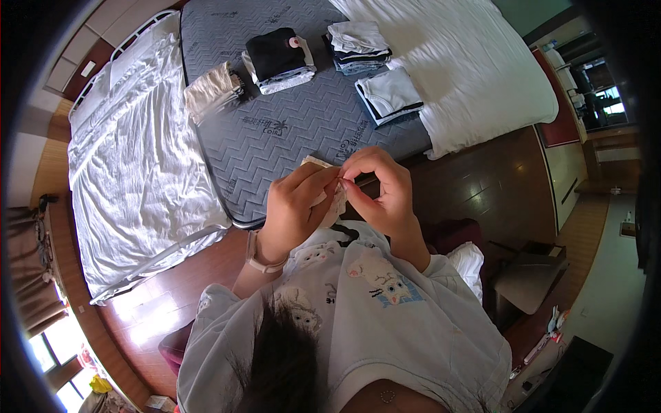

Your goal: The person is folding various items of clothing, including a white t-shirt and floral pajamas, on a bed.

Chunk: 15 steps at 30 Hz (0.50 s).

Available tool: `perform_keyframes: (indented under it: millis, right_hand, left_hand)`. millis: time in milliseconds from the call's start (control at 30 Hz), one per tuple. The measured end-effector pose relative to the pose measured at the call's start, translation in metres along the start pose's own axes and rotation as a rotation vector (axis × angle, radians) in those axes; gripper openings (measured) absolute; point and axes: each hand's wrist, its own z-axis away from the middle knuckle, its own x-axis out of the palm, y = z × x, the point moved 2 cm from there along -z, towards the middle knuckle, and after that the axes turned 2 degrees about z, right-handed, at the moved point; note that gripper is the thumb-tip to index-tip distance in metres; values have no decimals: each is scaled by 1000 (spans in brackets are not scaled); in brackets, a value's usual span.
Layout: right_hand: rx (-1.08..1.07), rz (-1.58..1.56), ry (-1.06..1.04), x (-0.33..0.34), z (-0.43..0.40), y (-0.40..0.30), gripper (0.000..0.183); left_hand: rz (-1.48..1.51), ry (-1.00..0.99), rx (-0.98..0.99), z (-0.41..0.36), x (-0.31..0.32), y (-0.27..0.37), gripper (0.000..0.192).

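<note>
My left hand [298,204], with a pale band at the wrist, pinches a cream patterned cloth item [338,204] near my lap. My right hand [381,188] meets it fingertip to fingertip, with thumb and forefinger closed on a tiny part of the same cloth. What exactly sits between the fingertips is too small to tell. Part of the cloth shows behind the left fingers and hangs below them; the rest is hidden. Beyond the hands lies a grey quilted mattress [248,149].
Folded clothes lie on the mattress: a beige stack [213,93], a black-topped stack [279,54], a white-topped stack [359,38] and another white-topped stack [390,93]. White bedding [465,67] covers the right side, a white sheet [139,155] the left. A dark chair [532,279] stands at right.
</note>
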Motion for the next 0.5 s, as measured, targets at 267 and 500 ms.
perform_keyframes:
  millis: [267,500]
  right_hand:
    - [109,-97,-40,1,2,4,16]
    - [295,-361,-155,8,12,15,22]
  left_hand:
    - [-96,-4,42,2,-1,-1,20]
    - [-78,187,-53,2,-12,-1,14]
